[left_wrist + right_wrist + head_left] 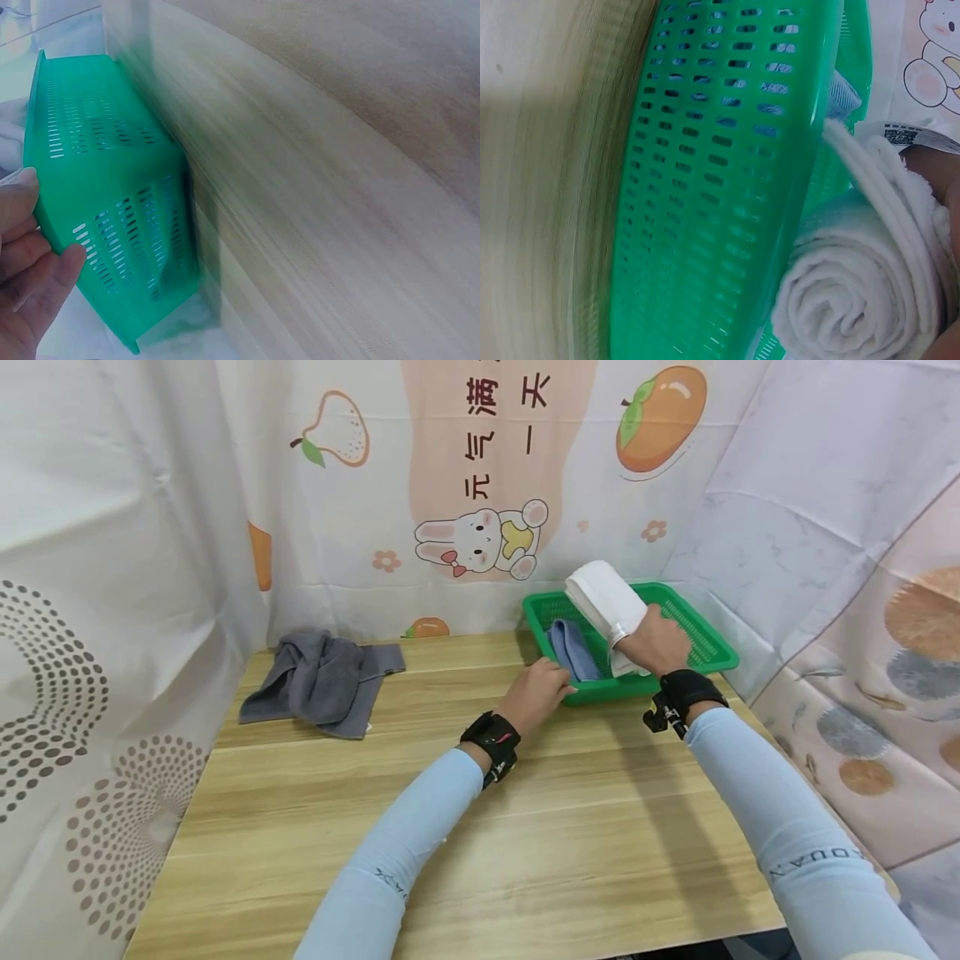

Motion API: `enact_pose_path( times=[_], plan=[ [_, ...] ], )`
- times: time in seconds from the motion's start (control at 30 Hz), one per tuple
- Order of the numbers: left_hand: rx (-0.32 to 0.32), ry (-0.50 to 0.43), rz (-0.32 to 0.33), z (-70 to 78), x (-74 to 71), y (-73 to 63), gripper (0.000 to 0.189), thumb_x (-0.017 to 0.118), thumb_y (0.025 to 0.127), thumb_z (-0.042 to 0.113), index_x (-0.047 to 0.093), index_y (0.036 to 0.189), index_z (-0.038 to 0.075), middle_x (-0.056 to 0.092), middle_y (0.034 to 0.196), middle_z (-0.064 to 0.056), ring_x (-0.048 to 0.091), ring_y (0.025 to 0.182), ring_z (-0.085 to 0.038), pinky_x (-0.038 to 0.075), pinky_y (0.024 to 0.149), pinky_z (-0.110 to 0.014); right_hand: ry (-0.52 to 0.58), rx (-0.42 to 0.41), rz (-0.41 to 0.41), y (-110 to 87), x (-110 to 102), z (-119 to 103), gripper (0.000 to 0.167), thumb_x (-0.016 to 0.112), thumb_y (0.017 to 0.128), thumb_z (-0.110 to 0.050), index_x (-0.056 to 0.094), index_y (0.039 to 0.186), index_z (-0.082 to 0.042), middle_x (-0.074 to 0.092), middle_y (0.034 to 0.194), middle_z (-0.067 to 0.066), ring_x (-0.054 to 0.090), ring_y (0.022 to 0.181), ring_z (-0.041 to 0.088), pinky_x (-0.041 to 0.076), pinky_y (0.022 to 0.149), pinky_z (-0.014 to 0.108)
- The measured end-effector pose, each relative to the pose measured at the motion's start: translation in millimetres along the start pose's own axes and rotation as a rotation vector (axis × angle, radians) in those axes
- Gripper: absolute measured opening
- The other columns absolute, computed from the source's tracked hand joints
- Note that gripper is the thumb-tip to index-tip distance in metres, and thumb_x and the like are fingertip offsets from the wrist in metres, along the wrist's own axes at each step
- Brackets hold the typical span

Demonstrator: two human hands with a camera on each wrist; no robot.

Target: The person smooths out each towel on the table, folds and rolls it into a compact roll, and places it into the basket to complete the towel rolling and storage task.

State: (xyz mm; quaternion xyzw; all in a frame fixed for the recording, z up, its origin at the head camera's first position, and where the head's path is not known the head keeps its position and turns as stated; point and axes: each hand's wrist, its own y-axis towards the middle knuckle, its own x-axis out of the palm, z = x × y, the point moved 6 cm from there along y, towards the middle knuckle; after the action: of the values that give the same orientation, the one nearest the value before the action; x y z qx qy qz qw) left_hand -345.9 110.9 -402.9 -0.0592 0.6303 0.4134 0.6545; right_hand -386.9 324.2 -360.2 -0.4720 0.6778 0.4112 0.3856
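My right hand (658, 642) grips a rolled white towel (604, 597), tilted over and partly inside a green plastic basket (611, 692). The right wrist view shows the towel's spiral end (840, 307) close to the basket's rim, with a printed label (901, 135) near the fingers. At the basket's near left corner, my left hand (534, 695) pinches the rim, thumb (56, 289) against the outer slotted wall. A folded blue towel (573, 650) lies in the left part of the basket. The right hand covers some of the basket's inside.
A crumpled grey towel (322, 681) lies at the far left of the wooden table (450, 860). Printed curtains (337, 527) hang behind the table and along both sides. The basket stands by the far right corner, close to the back curtain.
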Motion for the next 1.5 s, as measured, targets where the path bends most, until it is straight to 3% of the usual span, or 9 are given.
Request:
enact_pose_path(
  times=[0.37,0.83,1.5],
  plan=[
    [0.006,-0.007,-0.032,7.4,8.9,0.8,0.02,0.069,0.101,0.029,0.072,0.087,0.015,0.066,0.083,0.005,0.059,0.086,-0.011,0.047,0.074,-0.02,-0.025,0.047,-0.015,-1.1,14.4,23.3,0.073,0.063,0.089,-0.046,0.046,0.125,0.014,0.058,0.101,0.04,0.06,0.088,0.058,0.05,0.067,0.065],
    [0.001,0.053,-0.038,5.6,10.6,3.8,0.022,0.068,0.101,0.035,0.074,0.094,0.015,0.065,0.087,0.006,0.058,0.087,-0.01,0.047,0.076,-0.022,-0.017,0.063,-0.064,0.9,29.3,25.7,0.071,0.058,0.091,-0.046,0.045,0.125,0.015,0.058,0.099,0.039,0.061,0.087,0.058,0.05,0.065,0.064],
    [-0.01,0.05,-0.018,-3.9,1.9,5.2,0.024,0.067,0.102,0.036,0.074,0.098,0.013,0.065,0.089,0.005,0.057,0.087,-0.011,0.048,0.076,-0.022,-0.033,0.069,-0.071,17.5,39.2,24.5,0.075,0.059,0.09,-0.049,0.044,0.123,0.016,0.057,0.099,0.041,0.06,0.089,0.059,0.05,0.068,0.065]
  ],
)
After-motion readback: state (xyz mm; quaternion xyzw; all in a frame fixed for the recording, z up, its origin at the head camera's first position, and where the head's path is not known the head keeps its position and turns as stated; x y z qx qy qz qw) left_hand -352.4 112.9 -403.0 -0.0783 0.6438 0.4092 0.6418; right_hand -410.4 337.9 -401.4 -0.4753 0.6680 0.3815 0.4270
